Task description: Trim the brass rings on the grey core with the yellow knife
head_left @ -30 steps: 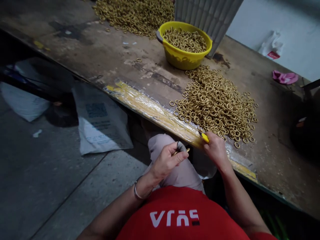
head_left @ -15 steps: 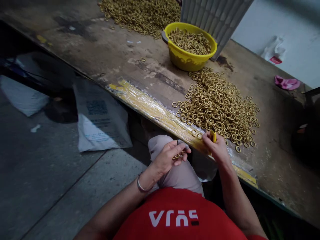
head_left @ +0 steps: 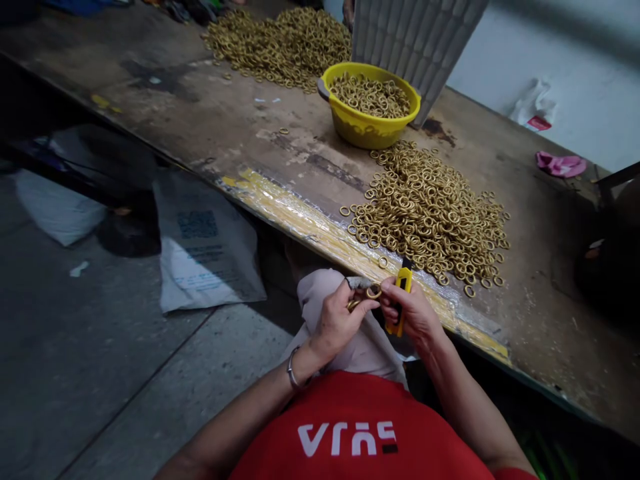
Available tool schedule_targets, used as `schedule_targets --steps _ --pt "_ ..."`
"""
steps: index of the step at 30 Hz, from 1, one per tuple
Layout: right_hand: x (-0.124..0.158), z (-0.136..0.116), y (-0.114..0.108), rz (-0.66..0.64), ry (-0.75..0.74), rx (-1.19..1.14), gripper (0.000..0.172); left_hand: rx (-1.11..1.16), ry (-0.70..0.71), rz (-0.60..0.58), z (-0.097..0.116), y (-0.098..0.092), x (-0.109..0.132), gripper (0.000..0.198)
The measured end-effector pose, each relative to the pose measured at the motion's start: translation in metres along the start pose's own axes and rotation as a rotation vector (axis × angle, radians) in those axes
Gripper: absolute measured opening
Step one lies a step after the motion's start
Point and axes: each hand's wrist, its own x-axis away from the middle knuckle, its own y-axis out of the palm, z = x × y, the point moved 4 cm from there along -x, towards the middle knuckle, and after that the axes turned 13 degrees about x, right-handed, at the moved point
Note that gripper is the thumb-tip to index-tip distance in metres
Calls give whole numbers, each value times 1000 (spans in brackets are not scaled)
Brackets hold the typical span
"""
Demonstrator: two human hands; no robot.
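My left hand [head_left: 345,310] is closed round a few brass-coloured rings, with one ring [head_left: 373,291] pinched out at its fingertips. A grey wrap covers one of its fingers. In my right hand [head_left: 413,310] is a yellow utility knife [head_left: 400,300], its dark blade end pointing up and away from me. The right fingertips meet the ring that the left hand holds; whether they grip it too I cannot tell. Just beyond both hands, a heap of similar rings [head_left: 430,207] lies on the workbench [head_left: 300,160].
A yellow basin [head_left: 370,130] full of rings stands behind the heap, against a grey ribbed panel [head_left: 415,40]. Another ring pile [head_left: 280,50] lies farther back. Yellow tape [head_left: 295,213] covers the bench edge. A pink cloth [head_left: 560,164] is at right, a white sack [head_left: 205,253] below left.
My right hand has come back from the heap's edge towards my left hand, turning the knife upright into view. My left hand now holds a ring up at its fingertips.
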Motion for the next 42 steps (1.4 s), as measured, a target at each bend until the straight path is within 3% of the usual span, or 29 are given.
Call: schedule_targets --steps 4,6,9,11,13,16,19,26,28,31,34,37,42 --pt "2 1 3 -1 -7 -5 36 -194 88 -29 6 0 4 7" --pt "2 3 2 -5 -3 4 37 -252 107 -44 9 0 4 12" --pt "4 5 0 -9 -19 85 37 -205 42 -43 12 -1 2 14" --pt "9 4 -3 17 -102 288 35 -76 -70 -52 12 -1 0 5" --pt "15 1 -7 95 -273 629 31 85 -229 -60 9 1 -2 14" --pt "24 4 -10 227 -518 1127 12 249 -438 -37 3 3 -1 20" --pt "26 11 -11 288 -587 1388 18 315 -487 -30 -1 5 0 21" --pt "13 6 -6 331 -473 1709 18 254 -412 -150 1 4 -5 19" --pt "6 1 -17 361 -336 1794 18 207 -359 -199 12 3 -5 15" --pt "-2 -10 -42 506 -125 1851 24 227 -358 -332 26 6 0 9" --pt "-11 -18 -44 502 -259 1805 28 356 -483 -365 24 9 5 17" --pt "-24 -18 -28 403 -393 1801 26 553 -586 -269 12 7 4 30" --pt "-47 -20 -16 373 -336 1794 19 772 -605 -178 5 -4 -2 37"
